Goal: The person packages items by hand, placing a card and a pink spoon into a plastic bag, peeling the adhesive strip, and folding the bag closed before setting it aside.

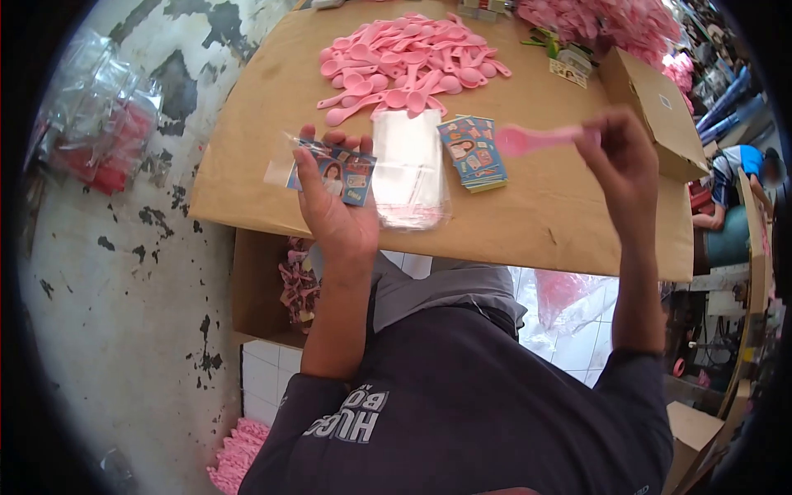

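My left hand (pixel 334 206) holds a blue printed card (pixel 351 179) with a clear plastic bag (pixel 280 172) around or against it, the thumb across its face. Raised at the right, my right hand (pixel 619 157) pinches the end of a pink spoon (pixel 536 140), its bowl pointing left. Between the hands lie a stack of clear plastic bags (pixel 407 165) and a stack of blue printed cards (pixel 474 153). Behind them is a heap of pink spoons (pixel 404 58).
A cardboard box (pixel 656 111) stands at the table's (pixel 553 214) right side, near pink bundles (pixel 602 25). Plastic bags (pixel 107 115) hang on the left wall. Below the table is an open box (pixel 264 289). Another person (pixel 738 169) is at far right.
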Tool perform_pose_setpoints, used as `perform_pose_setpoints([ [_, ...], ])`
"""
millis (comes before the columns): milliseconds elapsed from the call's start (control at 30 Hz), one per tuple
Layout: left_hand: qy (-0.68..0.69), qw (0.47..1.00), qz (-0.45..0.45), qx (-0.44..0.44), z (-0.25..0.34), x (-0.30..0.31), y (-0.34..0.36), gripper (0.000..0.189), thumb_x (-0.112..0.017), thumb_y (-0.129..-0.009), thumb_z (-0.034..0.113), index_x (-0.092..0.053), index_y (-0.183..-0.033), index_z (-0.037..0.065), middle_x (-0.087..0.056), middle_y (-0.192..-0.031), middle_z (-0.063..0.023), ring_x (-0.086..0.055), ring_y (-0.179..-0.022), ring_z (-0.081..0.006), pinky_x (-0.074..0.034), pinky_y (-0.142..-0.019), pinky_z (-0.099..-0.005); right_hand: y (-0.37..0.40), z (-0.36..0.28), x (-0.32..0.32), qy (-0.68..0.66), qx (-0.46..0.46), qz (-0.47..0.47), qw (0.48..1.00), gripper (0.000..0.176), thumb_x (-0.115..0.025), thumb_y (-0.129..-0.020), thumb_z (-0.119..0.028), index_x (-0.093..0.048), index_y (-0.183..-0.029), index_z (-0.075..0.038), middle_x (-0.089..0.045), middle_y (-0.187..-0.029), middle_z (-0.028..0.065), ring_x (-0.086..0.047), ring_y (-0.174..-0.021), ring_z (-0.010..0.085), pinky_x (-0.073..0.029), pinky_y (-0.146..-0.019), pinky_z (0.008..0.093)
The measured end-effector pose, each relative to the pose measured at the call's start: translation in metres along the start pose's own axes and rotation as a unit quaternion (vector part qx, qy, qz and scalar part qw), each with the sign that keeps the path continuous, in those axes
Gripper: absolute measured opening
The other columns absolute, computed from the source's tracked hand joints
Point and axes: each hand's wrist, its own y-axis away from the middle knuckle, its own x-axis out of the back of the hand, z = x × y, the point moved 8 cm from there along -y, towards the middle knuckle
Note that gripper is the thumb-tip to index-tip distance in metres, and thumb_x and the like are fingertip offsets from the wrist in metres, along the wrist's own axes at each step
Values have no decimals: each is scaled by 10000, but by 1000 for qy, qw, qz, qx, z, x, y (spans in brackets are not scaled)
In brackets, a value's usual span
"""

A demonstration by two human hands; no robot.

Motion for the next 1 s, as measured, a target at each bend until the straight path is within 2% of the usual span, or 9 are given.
perform_pose_setpoints([
  [67, 37, 999, -21, -16, 0, -5, -5, 441, -622, -1049, 379, -544, -1349, 65, -669, -1081, -91, -663, -994, -208, -524, -1088, -443, 38, 16, -12, -76, -112, 26, 990, 111, -743, -961, -61, -644, -1007, -45, -620, -880, -32, -574, -797, 18, -436, -683, 178],
  [133, 42, 999, -31, -17, -3, -8, -10, 445, -605, -1055, 394, -544, -1347, 64, -668, -1082, -93, -664, -997, -209, -518, -1106, -444, 68, 27, -31, -99, -177, 58, 977, 115, -745, -954, -52, -655, -1020, -29, -667, -848, 6, -612, -773, 46, -471, -688, 200],
  [333, 72, 994, -71, 43, -26, -20, -14, 472, -571, -1064, 430, -498, -1385, 92, -672, -1092, -84, -678, -996, -201, -519, -1084, -474, 91, 41, -93, -236, -204, 112, 943, 109, -717, -974, -47, -642, -1029, 9, -702, -886, 57, -663, -809, 90, -542, -756, 244],
  [400, 63, 991, -95, 63, -33, -22, -11, 473, -556, -1069, 441, -495, -1389, 98, -668, -1094, -82, -677, -989, -202, -516, -1086, -483, 89, 40, -113, -276, -224, 78, 931, 121, -698, -990, -47, -635, -1064, 26, -715, -924, 80, -689, -853, 118, -568, -801, 267],
  [533, 64, 989, -83, 105, -48, -17, -7, 475, -551, -1069, 454, -497, -1388, 107, -666, -1084, -78, -677, -977, -191, -527, -1066, -489, 80, 32, -137, -320, -226, 47, 919, 157, -658, -1010, -26, -623, -1148, 40, -721, -1054, 126, -708, -904, 146, -585, -841, 284],
  [767, 127, 964, -75, 220, -78, -23, 9, 530, -544, -1070, 469, -453, -1434, 94, -640, -1045, -60, -661, -928, -173, -572, -983, -459, 72, 36, -149, -309, -201, 25, 929, 215, -711, -969, -4, -568, -1130, -5, -673, -1003, 69, -637, -839, 97, -539, -745, 261],
  [833, 148, 954, -74, 252, -83, -31, 19, 489, -539, -1085, 416, -452, -1425, 76, -634, -1022, -63, -669, -934, -178, -598, -929, -427, 68, 36, -142, -181, -154, 50, 970, 291, -782, -920, -29, -548, -1093, -38, -628, -1023, 19, -559, -801, 66, -484, -700, 237],
  [967, 165, 936, -108, 291, -87, -32, 25, 387, -495, -1114, 280, -448, -1434, 66, -639, -1041, -85, -687, -979, -200, -616, -903, -393, 68, 40, -142, -175, -131, 68, 973, 441, -838, -852, -53, -559, -1194, -44, -599, -1064, 15, -526, -826, 72, -459, -699, 226],
  [1000, 163, 937, -110, 289, -85, -31, 23, 387, -495, -1114, 280, -448, -1434, 66, -639, -1041, -85, -687, -979, -200, -616, -903, -393, 64, 28, -139, -113, -85, 84, 986, 459, -849, -820, -56, -603, -1207, -59, -608, -1130, 38, -552, -891, 109, -473, -723, 251],
])
